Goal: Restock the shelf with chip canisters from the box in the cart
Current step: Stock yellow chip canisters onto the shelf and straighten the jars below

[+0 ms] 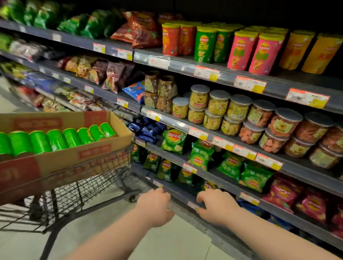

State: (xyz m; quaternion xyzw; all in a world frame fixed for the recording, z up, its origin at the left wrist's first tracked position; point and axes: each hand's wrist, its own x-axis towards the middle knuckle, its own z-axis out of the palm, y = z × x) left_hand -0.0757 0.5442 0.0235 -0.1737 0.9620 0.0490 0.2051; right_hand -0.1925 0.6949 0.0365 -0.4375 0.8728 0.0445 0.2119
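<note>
A cardboard box [99, 155] sits on top of the wire cart [93, 180] at the left, holding a row of several green chip canisters [55, 140] lying on their sides. On the upper right shelf [182, 65] stand upright canisters: orange-red, green [204, 44], pink and yellow. My left hand [156, 207] and my right hand [216, 205] reach out low, side by side, in front of a lower shelf edge. Both have loosely curled fingers and hold nothing. Whether the fingertips touch the shelf edge is unclear.
Jars with grey lids [246, 114] fill the shelf under the canisters. Green chip bags [200, 155] and pink bags [293, 194] fill the lower shelves. Snack bags line the shelves to the left. Pale floor [164, 248] lies between me and the cart.
</note>
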